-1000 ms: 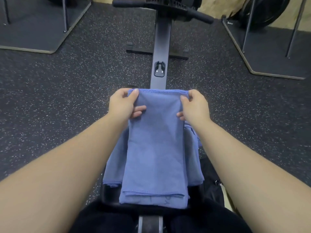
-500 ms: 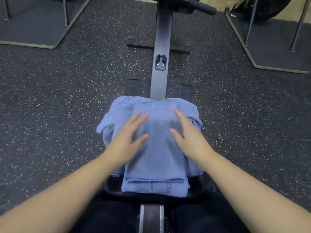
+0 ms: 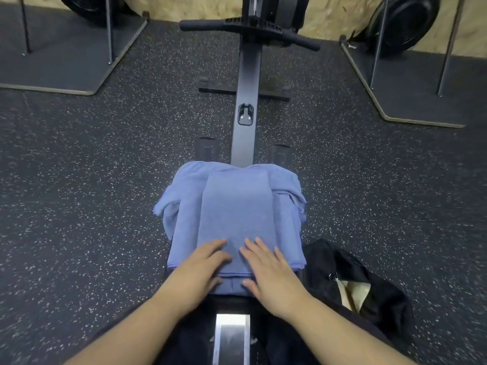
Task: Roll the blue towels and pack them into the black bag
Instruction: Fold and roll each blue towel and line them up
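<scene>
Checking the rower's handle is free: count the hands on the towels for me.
2. The left hand and right hand lie flat, side by side, on the near end of the folded blue towel topping the pile.

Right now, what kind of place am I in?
Most likely a gym. A rowing machine's rail and handle run ahead of you, the floor is speckled rubber, and black flywheel machines stand on mats by the wall.

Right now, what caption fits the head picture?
Both hands flat on a folded blue towel, black bag waiting beside.
</scene>
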`<state>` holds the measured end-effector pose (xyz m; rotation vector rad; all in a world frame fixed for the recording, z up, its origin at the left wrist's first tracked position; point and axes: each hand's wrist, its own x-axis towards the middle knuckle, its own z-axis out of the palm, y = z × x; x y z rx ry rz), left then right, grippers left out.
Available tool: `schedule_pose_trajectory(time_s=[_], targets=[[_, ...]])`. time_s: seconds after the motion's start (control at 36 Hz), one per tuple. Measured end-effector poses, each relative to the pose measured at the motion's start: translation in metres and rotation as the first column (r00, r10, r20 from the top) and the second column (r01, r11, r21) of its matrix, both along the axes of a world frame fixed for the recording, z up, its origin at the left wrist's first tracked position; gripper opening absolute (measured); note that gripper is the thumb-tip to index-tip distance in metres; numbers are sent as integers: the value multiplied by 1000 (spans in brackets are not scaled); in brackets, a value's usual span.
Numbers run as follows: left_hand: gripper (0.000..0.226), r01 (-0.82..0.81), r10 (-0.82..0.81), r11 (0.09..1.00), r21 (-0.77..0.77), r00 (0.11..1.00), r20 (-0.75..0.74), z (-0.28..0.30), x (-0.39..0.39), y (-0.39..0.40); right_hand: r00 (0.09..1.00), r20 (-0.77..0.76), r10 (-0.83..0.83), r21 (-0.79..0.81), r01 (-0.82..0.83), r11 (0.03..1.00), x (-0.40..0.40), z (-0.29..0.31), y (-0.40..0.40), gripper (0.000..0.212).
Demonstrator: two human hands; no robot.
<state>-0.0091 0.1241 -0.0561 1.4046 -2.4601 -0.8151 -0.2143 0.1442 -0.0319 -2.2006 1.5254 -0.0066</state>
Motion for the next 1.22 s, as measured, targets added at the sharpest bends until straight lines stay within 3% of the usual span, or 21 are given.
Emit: schedule_pose_trajectory(time_s=[0.08,0.22,0.39,0.61,0.75,0.86,1.03,1.22], targets=[[26,-15,14,1000,-20,999,-45,3,-3,3,1000,-19,-13,-10,13,1000,2,2,-1,60],[27,48,-59,989,-139,996,-74,2,0,4,999,-10,-37,-128,36,991,6,-8,4,40],[32,25,-34,967,-254,999,-32,1,-4,3,997,-7,-70,-262,66,963,7,-11,1,49],[10,-38,58,911,-410,998,37,-10,-8,-8,993,-55,-109,-362,82,929,17,-16,-3,38],[20,-67,126,861,-504,988,84,-8,-4,-7,990,-67,-121,-428,81,900,15,-19,-7,7],[26,-89,189,851,-518,972,143,-14,2,-5,993,-80,-92,-340,59,938,-1,-16,-10,21],[32,-232,323,899,-371,924,204,-7,7,-6,996,48,-78,-9,79,997,-25,-7,-22,23],[21,-426,474,873,-236,855,212,1,3,-12,978,101,-182,-29,186,982,-23,-9,-25,16]])
